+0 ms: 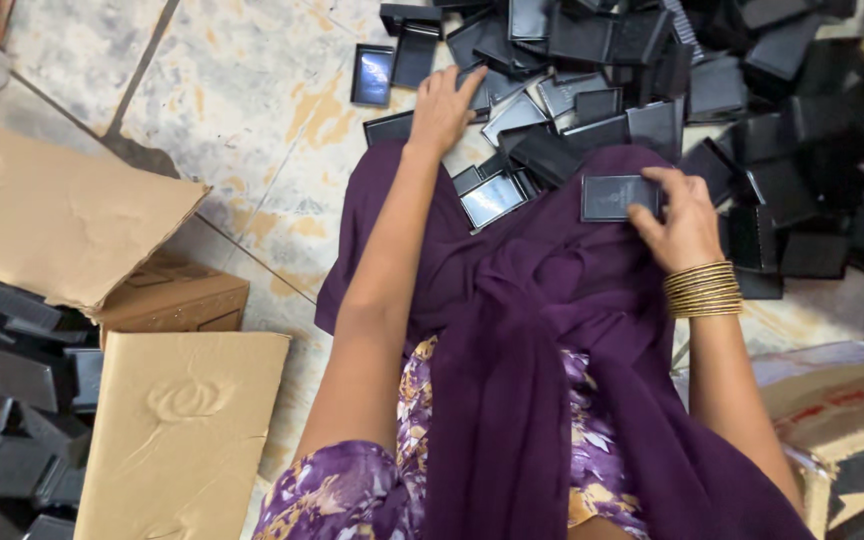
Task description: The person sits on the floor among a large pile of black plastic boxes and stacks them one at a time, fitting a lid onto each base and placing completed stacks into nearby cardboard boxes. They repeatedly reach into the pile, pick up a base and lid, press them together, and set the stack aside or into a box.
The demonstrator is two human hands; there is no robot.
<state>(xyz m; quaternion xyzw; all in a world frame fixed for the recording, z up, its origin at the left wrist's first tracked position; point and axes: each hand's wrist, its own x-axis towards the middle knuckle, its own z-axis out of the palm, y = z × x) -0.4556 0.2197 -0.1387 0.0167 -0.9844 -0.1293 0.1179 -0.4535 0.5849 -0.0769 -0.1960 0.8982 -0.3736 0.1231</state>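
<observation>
Head view: right hand pinching a flat black box by its right end, long axis lying crosswise over the purple lap, left hand loosely spread, reaching forward onto the heap of black boxes on the floor.

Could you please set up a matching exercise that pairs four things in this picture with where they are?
Things:
1. left hand
2. right hand
3. gold bangles
4. cardboard box

Places:
A. on the right wrist
B. holding a flat black case over the purple cloth
C. at the left, on the tiled floor
D. reaching into the pile of black cases

Pairs: 1-D, 2-B, 3-A, 4-C
</observation>
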